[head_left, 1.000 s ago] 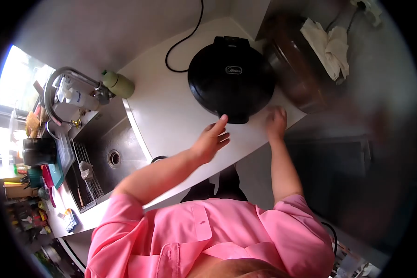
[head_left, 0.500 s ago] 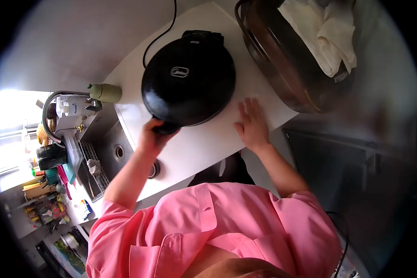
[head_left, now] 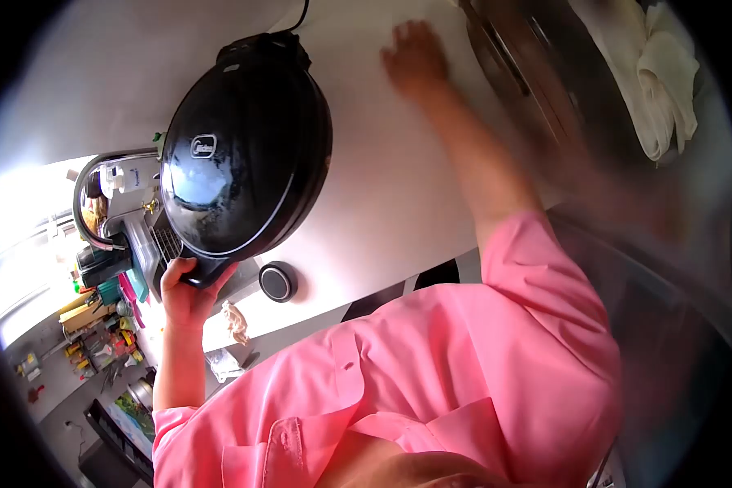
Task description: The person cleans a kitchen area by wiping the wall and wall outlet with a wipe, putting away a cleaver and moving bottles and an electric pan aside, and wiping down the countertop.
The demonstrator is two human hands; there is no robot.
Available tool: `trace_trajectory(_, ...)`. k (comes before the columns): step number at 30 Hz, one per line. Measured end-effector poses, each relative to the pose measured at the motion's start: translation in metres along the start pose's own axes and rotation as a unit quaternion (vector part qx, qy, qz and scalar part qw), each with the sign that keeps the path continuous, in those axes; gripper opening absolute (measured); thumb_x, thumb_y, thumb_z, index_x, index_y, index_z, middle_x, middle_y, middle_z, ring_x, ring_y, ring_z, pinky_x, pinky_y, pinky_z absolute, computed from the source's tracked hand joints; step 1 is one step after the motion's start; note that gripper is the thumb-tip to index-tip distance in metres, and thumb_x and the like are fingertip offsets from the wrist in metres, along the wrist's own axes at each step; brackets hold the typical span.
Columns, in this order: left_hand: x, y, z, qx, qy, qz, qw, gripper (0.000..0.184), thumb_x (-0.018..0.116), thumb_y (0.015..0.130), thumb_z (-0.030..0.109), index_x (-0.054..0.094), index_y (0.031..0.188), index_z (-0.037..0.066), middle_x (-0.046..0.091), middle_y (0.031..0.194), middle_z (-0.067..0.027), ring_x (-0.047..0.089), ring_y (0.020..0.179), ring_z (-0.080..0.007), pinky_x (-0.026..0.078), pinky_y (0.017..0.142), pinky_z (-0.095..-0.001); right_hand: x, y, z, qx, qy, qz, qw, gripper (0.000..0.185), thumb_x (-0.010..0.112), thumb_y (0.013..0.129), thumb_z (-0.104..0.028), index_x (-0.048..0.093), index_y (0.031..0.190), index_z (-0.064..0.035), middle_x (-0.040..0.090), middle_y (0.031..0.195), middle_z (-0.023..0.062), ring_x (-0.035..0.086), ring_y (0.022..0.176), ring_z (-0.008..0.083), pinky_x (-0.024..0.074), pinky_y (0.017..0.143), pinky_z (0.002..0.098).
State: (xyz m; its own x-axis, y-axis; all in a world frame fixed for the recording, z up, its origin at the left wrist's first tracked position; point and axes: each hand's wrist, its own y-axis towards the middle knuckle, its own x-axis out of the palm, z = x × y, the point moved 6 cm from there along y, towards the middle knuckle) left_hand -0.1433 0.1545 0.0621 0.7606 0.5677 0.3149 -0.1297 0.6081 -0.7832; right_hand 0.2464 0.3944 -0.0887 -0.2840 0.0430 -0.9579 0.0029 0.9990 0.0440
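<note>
A round black electric griddle (head_left: 248, 154) with a closed, shiny lid and a small logo tilts up on the left of the view. My left hand (head_left: 189, 291) is closed around its front handle. The griddle appears raised off the white counter (head_left: 374, 187), though its underside is hidden. At the far side of the counter, my right hand (head_left: 415, 58) lies over the white surface, right of the griddle. It is somewhat blurred, with its fingers a little bent and apart, and nothing shows in it.
A dark brown, glossy appliance (head_left: 537, 89) with a white cloth (head_left: 667, 89) on it stands at right. Near the counter's front edge sits a round black-topped object (head_left: 277, 281). At left are a faucet (head_left: 80, 195) and sink rack. A power cord (head_left: 302, 15) runs behind the griddle.
My left hand has lifted and tilted the griddle, moving it left. My right hand has reached away from me toward the back of the counter. The round black-topped object has come into fuller view.
</note>
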Motion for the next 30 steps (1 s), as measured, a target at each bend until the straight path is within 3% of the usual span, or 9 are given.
trace_trajectory(1, 0.011, -0.006, 0.003, 0.014, 0.013, -0.027, 0.999, 0.048, 0.045, 0.077, 0.004, 0.045, 0.124, -0.005, 0.052, 0.127, -0.0201, 0.047, 0.120, -0.0400, 0.033, 0.103, -0.0598, 0.024, -0.009, -0.024, -0.087, 0.040, -0.106, 0.990, 0.051, 0.044, 0.089, -0.025, 0.041, 0.133, 0.0009, 0.038, 0.140, 0.0188, 0.028, 0.135, 0.0312, 0.0199, 0.113, 0.0378)
trace_trajectory(6, 0.017, -0.025, 0.020, 0.056, 0.016, -0.046, 0.997, 0.049, 0.045, 0.077, 0.004, 0.044, 0.125, -0.005, 0.052, 0.127, -0.0203, 0.048, 0.120, -0.0394, 0.033, 0.104, -0.0598, 0.024, -0.180, -0.096, -0.293, 0.213, -0.021, 0.932, 0.054, 0.054, 0.085, -0.030, 0.044, 0.130, -0.0011, 0.040, 0.138, 0.0194, 0.031, 0.133, 0.0313, 0.0201, 0.112, 0.0428)
trace_trajectory(13, 0.020, -0.056, 0.040, 0.108, 0.040, -0.116, 0.986, 0.045, 0.044, 0.082, 0.011, 0.046, 0.123, -0.006, 0.052, 0.127, -0.0216, 0.047, 0.121, -0.0401, 0.033, 0.103, -0.0603, 0.034, 0.078, 0.020, -0.030, -0.122, 0.215, 0.968, 0.045, 0.041, 0.093, -0.033, 0.045, 0.128, -0.0050, 0.045, 0.134, 0.0172, 0.037, 0.127, 0.0336, 0.0300, 0.106, 0.0432)
trace_trajectory(14, 0.024, -0.059, 0.041, 0.108, 0.045, -0.111, 0.987, 0.045, 0.044, 0.082, 0.011, 0.046, 0.123, -0.006, 0.052, 0.127, -0.0216, 0.047, 0.121, -0.0401, 0.033, 0.103, -0.0603, 0.042, 0.099, -0.016, -0.026, -0.093, 0.108, 0.989, 0.058, 0.036, 0.094, -0.044, 0.036, 0.138, -0.0058, 0.039, 0.140, 0.0199, 0.029, 0.134, 0.0334, 0.0268, 0.109, 0.0434)
trace_trajectory(16, 0.034, -0.060, 0.044, 0.127, 0.049, -0.121, 0.983, 0.046, 0.045, 0.082, 0.012, 0.045, 0.125, -0.006, 0.052, 0.127, -0.0218, 0.046, 0.121, -0.0406, 0.032, 0.104, -0.0598, 0.037, 0.071, -0.056, -0.020, 0.132, 0.071, 0.988, 0.034, 0.048, 0.088, -0.023, 0.056, 0.115, -0.0027, 0.053, 0.126, 0.0148, 0.043, 0.122, 0.0331, 0.0325, 0.104, 0.0420)
trace_trajectory(23, 0.035, -0.054, 0.060, 0.111, 0.034, -0.126, 0.985, 0.048, 0.045, 0.082, 0.011, 0.042, 0.127, -0.008, 0.048, 0.131, -0.0221, 0.044, 0.124, -0.0401, 0.029, 0.106, -0.0602, 0.048, -0.123, -0.169, -0.373, 0.228, 0.018, 0.899, 0.039, 0.050, 0.085, -0.024, 0.055, 0.117, -0.0018, 0.049, 0.130, 0.0144, 0.037, 0.129, 0.0284, 0.0254, 0.110, 0.0412)
trace_trajectory(25, 0.033, -0.052, 0.059, 0.107, 0.034, -0.138, 0.984, 0.048, 0.045, 0.082, 0.010, 0.043, 0.126, -0.007, 0.048, 0.131, -0.0217, 0.043, 0.125, -0.0399, 0.029, 0.106, -0.0602, 0.049, -0.063, -0.137, -0.323, 0.096, 0.044, 0.941, 0.032, 0.050, 0.083, -0.020, 0.060, 0.107, -0.0022, 0.056, 0.121, 0.0132, 0.047, 0.119, 0.0279, 0.0346, 0.103, 0.0408)
trace_trajectory(28, 0.039, -0.051, 0.053, 0.101, 0.018, -0.126, 0.987, 0.047, 0.045, 0.082, 0.010, 0.045, 0.125, -0.007, 0.050, 0.130, -0.0209, 0.042, 0.125, -0.0395, 0.028, 0.106, -0.0603, 0.006, 0.041, -0.029, 0.029, 0.227, 0.042, 0.972, 0.027, 0.049, 0.083, -0.015, 0.061, 0.101, 0.0017, 0.061, 0.109, 0.0171, 0.054, 0.106, 0.0338, 0.0424, 0.092, 0.0433)
trace_trajectory(30, 0.026, -0.043, 0.056, 0.111, 0.032, -0.106, 0.988, 0.048, 0.046, 0.081, 0.009, 0.044, 0.126, -0.006, 0.050, 0.131, -0.0201, 0.043, 0.125, -0.0394, 0.027, 0.106, -0.0613, 0.008, 0.025, -0.046, -0.020, 0.158, 0.033, 0.987, 0.030, 0.047, 0.087, -0.017, 0.058, 0.105, 0.0035, 0.057, 0.115, 0.0192, 0.052, 0.108, 0.0358, 0.0391, 0.097, 0.0433)
